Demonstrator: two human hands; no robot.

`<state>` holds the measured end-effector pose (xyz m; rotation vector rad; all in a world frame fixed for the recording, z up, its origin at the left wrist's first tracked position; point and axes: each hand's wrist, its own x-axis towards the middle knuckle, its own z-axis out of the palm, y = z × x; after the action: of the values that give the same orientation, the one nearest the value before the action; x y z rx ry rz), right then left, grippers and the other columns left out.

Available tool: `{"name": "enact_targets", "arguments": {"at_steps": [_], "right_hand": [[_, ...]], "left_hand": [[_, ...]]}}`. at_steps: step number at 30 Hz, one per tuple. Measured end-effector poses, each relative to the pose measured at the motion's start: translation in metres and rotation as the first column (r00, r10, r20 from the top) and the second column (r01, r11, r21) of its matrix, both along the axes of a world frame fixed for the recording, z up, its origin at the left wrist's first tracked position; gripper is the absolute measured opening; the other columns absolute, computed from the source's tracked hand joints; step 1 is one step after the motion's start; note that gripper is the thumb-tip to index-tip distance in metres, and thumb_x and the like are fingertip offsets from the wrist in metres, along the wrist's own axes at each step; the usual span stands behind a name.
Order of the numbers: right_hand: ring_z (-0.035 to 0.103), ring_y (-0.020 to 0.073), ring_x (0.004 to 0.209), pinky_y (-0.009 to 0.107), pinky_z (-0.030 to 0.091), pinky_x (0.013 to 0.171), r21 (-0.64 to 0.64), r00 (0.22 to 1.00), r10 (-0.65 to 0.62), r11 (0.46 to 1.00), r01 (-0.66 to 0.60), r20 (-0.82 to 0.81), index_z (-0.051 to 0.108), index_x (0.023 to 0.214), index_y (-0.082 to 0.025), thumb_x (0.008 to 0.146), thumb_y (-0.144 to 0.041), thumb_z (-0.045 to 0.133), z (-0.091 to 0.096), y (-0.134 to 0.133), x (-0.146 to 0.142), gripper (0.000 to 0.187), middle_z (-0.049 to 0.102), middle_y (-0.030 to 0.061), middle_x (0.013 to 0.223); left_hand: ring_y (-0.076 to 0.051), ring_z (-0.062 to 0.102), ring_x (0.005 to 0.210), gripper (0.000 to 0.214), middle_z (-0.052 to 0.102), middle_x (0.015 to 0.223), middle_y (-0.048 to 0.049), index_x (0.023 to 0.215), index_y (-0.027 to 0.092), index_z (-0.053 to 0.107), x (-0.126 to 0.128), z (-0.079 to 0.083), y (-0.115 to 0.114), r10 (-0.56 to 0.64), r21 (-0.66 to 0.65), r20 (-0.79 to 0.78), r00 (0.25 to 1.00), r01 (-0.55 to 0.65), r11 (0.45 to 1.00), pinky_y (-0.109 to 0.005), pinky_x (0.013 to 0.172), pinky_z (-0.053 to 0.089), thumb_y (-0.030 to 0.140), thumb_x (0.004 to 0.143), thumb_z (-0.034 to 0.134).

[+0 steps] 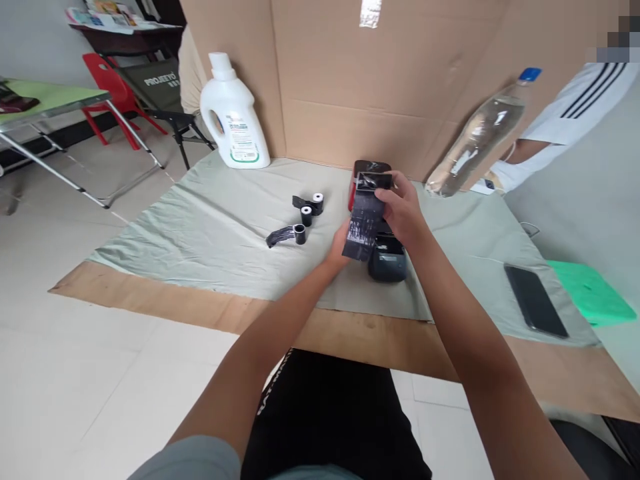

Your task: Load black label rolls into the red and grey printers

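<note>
Holding black strip (363,223): right fingers (391,199); folding chair (153,93) reads "PROJEEYO".

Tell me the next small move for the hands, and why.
Probably pinch the lower end of the black strip with the left hand to steady it: the right hand grips the strip near its top, its lower edge looks loose, and the left hand is close by, partly hidden behind it.

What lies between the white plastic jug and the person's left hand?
In the head view, three small black rolls sit on pale cloth between jug and left hand.
</note>
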<state>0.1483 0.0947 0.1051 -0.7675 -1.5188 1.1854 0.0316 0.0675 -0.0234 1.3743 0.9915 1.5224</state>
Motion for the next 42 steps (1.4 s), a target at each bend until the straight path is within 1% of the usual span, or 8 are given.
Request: {"name": "enact_targets", "arguments": {"at_steps": [5,8,12,22,27,31,37,42], "right_hand": [[0.053,0.0137,0.066,0.027,0.041,0.055,-0.102,0.992,-0.016,0.994,0.029,0.127,0.054,0.096,-0.028,0.065,-0.039,0.086,-0.011,-0.030,0.075,0.046,0.060,-0.0034,0.088],[0.054,0.0162,0.073,0.031,0.045,0.066,0.043,0.926,-0.065,0.998,0.052,0.373,0.062,0.094,-0.024,0.067,-0.038,0.082,-0.022,-0.031,0.090,0.036,0.062,-0.0004,0.089],[0.053,0.0196,0.076,0.035,0.044,0.076,0.228,0.743,-0.165,0.974,0.017,0.648,0.070,0.095,-0.021,0.072,-0.034,0.072,-0.034,-0.020,0.093,0.027,0.062,0.0016,0.081],[0.059,0.0247,0.087,0.033,0.043,0.078,0.217,0.407,-0.084,0.931,-0.293,0.910,0.062,0.092,-0.020,0.079,-0.025,0.066,-0.044,0.008,0.090,0.015,0.067,0.0081,0.092],[0.063,0.0262,0.093,0.032,0.042,0.071,0.157,0.192,-0.114,0.961,-0.227,0.975,0.070,0.095,-0.018,0.077,-0.016,0.069,-0.044,0.007,0.079,0.018,0.067,0.0141,0.110],[0.062,0.0226,0.081,0.034,0.045,0.072,0.154,0.388,-0.072,0.971,-0.185,0.919,0.070,0.098,-0.020,0.082,-0.021,0.068,-0.029,0.002,0.086,0.016,0.071,0.0067,0.094],[0.060,0.0188,0.071,0.040,0.052,0.079,0.390,0.657,-0.388,0.908,0.152,0.647,0.072,0.114,-0.021,0.089,-0.033,0.062,-0.019,0.009,0.097,0.029,0.073,0.0098,0.118],[0.054,0.0173,0.069,0.037,0.049,0.073,0.169,0.737,-0.180,0.981,0.090,0.652,0.072,0.096,-0.020,0.090,-0.039,0.060,-0.025,0.014,0.098,0.023,0.071,0.0048,0.088]], "left_hand": [[-0.012,0.053,0.070,0.046,0.065,0.097,-0.0024,0.125,0.023,0.059,-0.004,0.010,-0.014,0.049,0.156,-0.098,0.994,-0.033,0.987,-0.027,0.063,0.044,0.049,0.091,0.072],[-0.012,0.055,0.072,0.045,0.065,0.104,-0.0042,0.132,0.022,0.058,-0.004,0.013,-0.021,0.045,0.257,-0.294,0.955,0.033,0.966,-0.024,0.060,0.043,0.042,0.093,0.070],[-0.011,0.056,0.073,0.038,0.066,0.102,-0.0036,0.131,0.022,0.058,-0.005,0.011,-0.022,0.053,0.256,-0.385,0.922,0.051,0.965,-0.023,0.060,0.044,0.034,0.095,0.064],[-0.012,0.059,0.073,0.033,0.067,0.097,-0.0022,0.127,0.021,0.059,-0.007,0.009,-0.017,0.032,0.178,-0.371,0.928,0.037,0.983,-0.024,0.068,0.049,0.033,0.096,0.063],[-0.012,0.057,0.073,0.036,0.067,0.101,-0.0037,0.128,0.021,0.061,-0.009,0.011,-0.021,-0.006,0.209,-0.398,0.917,0.097,0.973,-0.025,0.064,0.047,0.041,0.098,0.063],[-0.017,0.062,0.086,0.036,0.066,0.105,-0.0081,0.117,0.020,0.068,-0.011,0.016,-0.026,-0.046,0.333,-0.463,0.885,0.222,0.916,-0.031,0.076,0.053,0.051,0.099,0.061],[-0.018,0.063,0.081,0.029,0.065,0.086,-0.0060,0.090,0.020,0.071,-0.001,0.015,-0.028,0.152,0.520,-0.597,0.788,0.236,0.821,-0.031,0.074,0.052,0.043,0.103,0.060],[-0.017,0.063,0.074,0.034,0.063,0.075,-0.0040,0.090,0.024,0.076,0.004,0.018,-0.031,0.229,0.521,-0.679,0.697,0.238,0.820,-0.031,0.072,0.051,0.041,0.106,0.052]]}}
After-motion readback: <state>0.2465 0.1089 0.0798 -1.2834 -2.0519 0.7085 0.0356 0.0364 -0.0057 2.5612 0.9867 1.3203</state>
